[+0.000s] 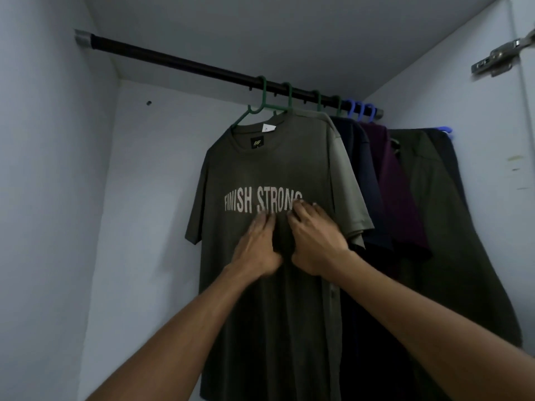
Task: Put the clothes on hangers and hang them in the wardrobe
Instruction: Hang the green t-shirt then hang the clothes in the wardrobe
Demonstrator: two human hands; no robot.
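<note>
Now, setting: the view looked up into a pale wardrobe, whose dark rail ran from the upper left wall towards the right corner.
Rail, left stretch: bare of hangers from its bracket to about the middle.
Front shirt: an olive T-shirt printed "FINISH STRONG" hung on a green hanger hooked over the rail, facing the camera, first in the row.
Left hand: the left hand lay flat on the shirt's chest just under the lettering, fingers straight, pressing and gripping nothing.
Right hand: the right hand sat just beside it, fingertips over the end of the lettering, fingers lightly bent on the cloth; whether they pinched a fold could not be told.
Behind the shirt: a lighter olive shirt, a navy one and a purple one hung close together on green and blue hangers.
Far right: a dark green garment hung against the side wall, below a door hinge.
Step in hand: probably smoothing the front shirt once hung.
Next move: likely both hands come off the cloth and go for another garment and hanger, if any remain; none showed here.
</note>
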